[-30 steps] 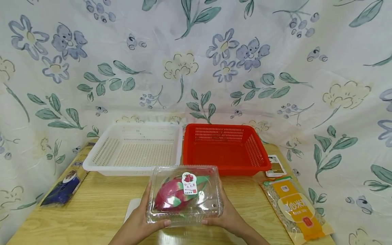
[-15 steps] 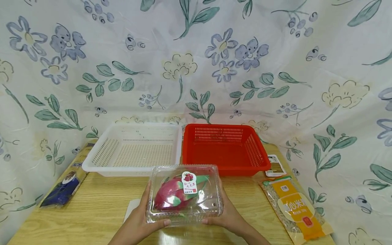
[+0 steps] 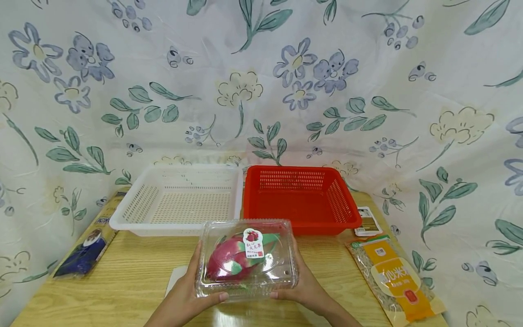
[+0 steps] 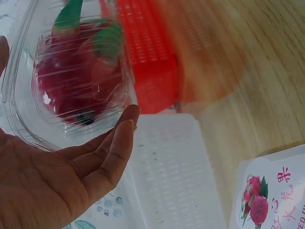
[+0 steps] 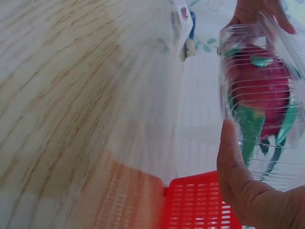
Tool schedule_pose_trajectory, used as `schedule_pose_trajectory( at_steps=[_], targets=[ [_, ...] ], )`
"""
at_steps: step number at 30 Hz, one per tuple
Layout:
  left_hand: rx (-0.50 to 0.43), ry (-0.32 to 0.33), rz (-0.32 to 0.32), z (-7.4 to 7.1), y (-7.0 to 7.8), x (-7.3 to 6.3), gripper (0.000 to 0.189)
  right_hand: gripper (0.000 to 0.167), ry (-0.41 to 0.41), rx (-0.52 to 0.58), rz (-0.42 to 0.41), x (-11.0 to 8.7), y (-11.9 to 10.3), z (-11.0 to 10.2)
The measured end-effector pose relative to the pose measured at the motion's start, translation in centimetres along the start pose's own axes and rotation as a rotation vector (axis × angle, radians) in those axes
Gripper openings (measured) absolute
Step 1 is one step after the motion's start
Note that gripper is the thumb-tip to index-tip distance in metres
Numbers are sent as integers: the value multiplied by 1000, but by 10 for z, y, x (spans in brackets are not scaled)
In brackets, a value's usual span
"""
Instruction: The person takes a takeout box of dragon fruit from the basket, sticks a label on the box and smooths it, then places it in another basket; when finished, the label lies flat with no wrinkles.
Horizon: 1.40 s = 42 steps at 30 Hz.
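Thumbs at its near edge, the left hand (image 3: 189, 287) and right hand (image 3: 304, 285) grip the box (image 3: 282, 274) by its sides, lower centre of the head view. Inside lies a dragon fruit (image 3: 224, 260). Behind, a white basket (image 3: 163, 225) stands left of centre, a red basket (image 3: 302, 223) right; an orange bag (image 3: 394, 277) lies lower right.

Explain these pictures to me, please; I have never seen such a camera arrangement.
No machine works here: a person does. The wide picture is taken by a camera worn on the head; the closer two come from wrist cameras, left and right. The left hand and right hand hold a clear box with a dragon fruit inside. On the wooden table stand a white basket and a red basket, side by side. A blue-and-gold bag lies at the left, an orange bag at the right.
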<state>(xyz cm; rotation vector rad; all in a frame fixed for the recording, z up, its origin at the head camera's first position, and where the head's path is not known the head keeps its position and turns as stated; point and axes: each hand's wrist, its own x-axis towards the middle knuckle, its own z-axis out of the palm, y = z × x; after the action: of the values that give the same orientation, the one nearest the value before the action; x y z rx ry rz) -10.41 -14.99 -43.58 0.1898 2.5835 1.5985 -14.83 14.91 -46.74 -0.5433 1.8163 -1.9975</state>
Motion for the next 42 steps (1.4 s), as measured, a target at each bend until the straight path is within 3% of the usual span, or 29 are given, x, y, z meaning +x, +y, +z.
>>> schedule_pose_trajectory(
  at_steps=[19, 36, 42],
  targets=[
    [16, 13, -33, 0, 6, 1, 127, 128, 3, 8, -23, 1, -5, -3],
    [2, 24, 24, -1, 10, 5, 123, 129, 37, -35, -24, 2, -10, -11],
    [60, 36, 29, -1, 13, 7, 124, 129, 37, -29, -13, 2, -13, -13]
  ],
)
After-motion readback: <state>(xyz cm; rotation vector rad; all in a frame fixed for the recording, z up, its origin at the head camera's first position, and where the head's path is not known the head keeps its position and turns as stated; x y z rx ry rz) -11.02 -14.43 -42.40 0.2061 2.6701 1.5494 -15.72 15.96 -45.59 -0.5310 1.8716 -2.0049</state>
